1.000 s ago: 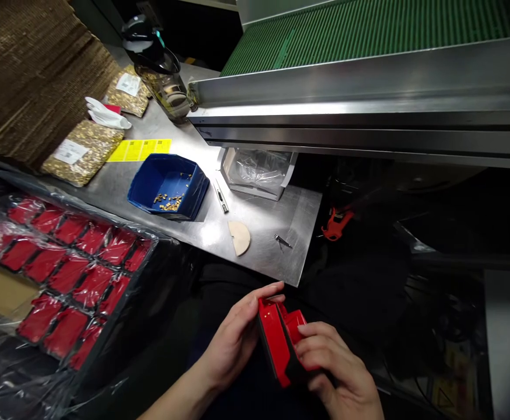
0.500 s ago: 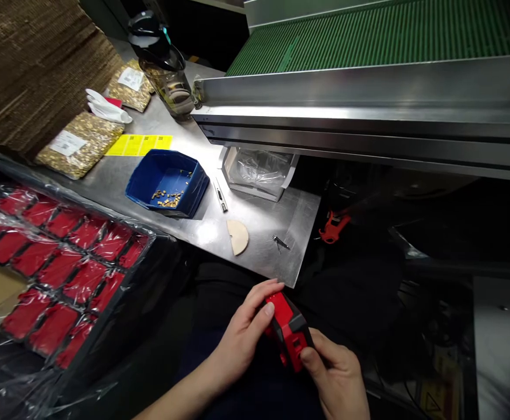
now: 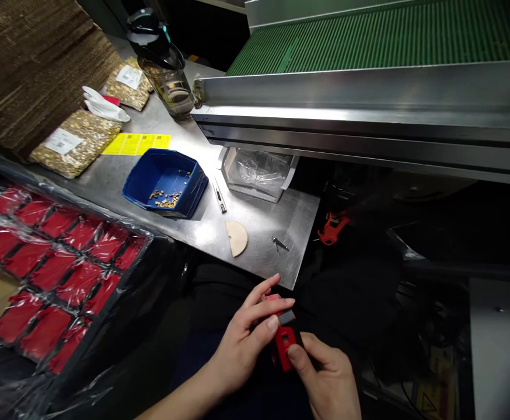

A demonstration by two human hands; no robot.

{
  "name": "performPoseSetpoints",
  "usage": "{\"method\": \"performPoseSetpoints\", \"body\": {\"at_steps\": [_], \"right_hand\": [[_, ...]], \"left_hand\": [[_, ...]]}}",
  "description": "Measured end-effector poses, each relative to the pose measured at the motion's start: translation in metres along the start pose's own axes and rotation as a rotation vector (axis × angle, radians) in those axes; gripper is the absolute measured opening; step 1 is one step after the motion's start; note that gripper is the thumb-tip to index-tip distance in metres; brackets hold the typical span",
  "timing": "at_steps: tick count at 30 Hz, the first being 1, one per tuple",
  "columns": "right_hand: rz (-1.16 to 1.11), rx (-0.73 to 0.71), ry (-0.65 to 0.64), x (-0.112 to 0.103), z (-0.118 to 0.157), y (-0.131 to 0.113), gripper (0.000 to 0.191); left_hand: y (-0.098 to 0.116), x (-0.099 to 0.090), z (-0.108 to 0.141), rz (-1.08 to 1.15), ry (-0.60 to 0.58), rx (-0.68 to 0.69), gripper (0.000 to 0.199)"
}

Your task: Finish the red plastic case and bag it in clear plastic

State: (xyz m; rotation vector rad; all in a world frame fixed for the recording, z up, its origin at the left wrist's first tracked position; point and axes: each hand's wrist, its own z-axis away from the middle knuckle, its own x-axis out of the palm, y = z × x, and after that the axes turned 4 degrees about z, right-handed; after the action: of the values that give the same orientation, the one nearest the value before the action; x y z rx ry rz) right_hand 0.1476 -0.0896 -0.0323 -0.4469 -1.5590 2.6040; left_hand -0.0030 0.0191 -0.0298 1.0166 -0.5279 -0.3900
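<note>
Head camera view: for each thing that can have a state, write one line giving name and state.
Red-and-black part: held in both hands
Left hand: thumb against the part, fingers outstretched
Right hand: gripping the part
Blue bin: open, some brass-coloured pieces inside
Black-lidded bottle: standing, lid on
White bin: open, clear plastic inside
Red pieces: in rows, partly under film
</note>
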Motion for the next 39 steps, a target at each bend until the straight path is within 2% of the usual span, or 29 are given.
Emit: {"method": "performPoseSetpoints", "body": {"at_steps": [4,8,12,16,23,27,31,34,39], "right_hand": [[0.001,0.01,-0.01,0.002,-0.002,-0.001,0.037],[-0.044,0.088,-0.051,-0.003,-0.007,-0.007,0.04],[-0.072,0.11,-0.084,-0.008,-0.01,-0.01,0.042],[-0.052,0.099,-0.093,-0.007,-0.009,-0.01,0.039],[-0.001,0.043,-0.072,-0.004,-0.004,-0.003,0.028],[0.139,-0.064,-0.069,-0.004,-0.003,-0.003,0.022],[0.274,-0.152,-0.105,0.0,-0.003,-0.009,0.022],[0.281,-0.121,-0.132,0.002,-0.003,-0.01,0.025],[0.16,0.033,-0.118,-0.003,-0.007,-0.007,0.026]], "left_hand": [[0.0,0.003,-0.006,0.007,0.079,-0.079,0.047],[0.0,0.002,-0.008,0.0,0.082,-0.158,0.064],[0.001,-0.001,-0.008,-0.056,0.001,-0.133,0.046],[0.001,-0.001,-0.01,-0.03,0.016,-0.127,0.034],[0.003,0.001,-0.011,0.017,0.069,-0.161,0.047],[0.005,0.0,-0.009,-0.07,0.068,-0.079,0.031],[0.001,0.002,-0.01,-0.041,0.077,-0.054,0.018],[-0.003,0.002,-0.013,-0.006,0.107,-0.09,0.027],[-0.007,-0.003,-0.012,0.255,0.142,-0.204,0.067]]}}
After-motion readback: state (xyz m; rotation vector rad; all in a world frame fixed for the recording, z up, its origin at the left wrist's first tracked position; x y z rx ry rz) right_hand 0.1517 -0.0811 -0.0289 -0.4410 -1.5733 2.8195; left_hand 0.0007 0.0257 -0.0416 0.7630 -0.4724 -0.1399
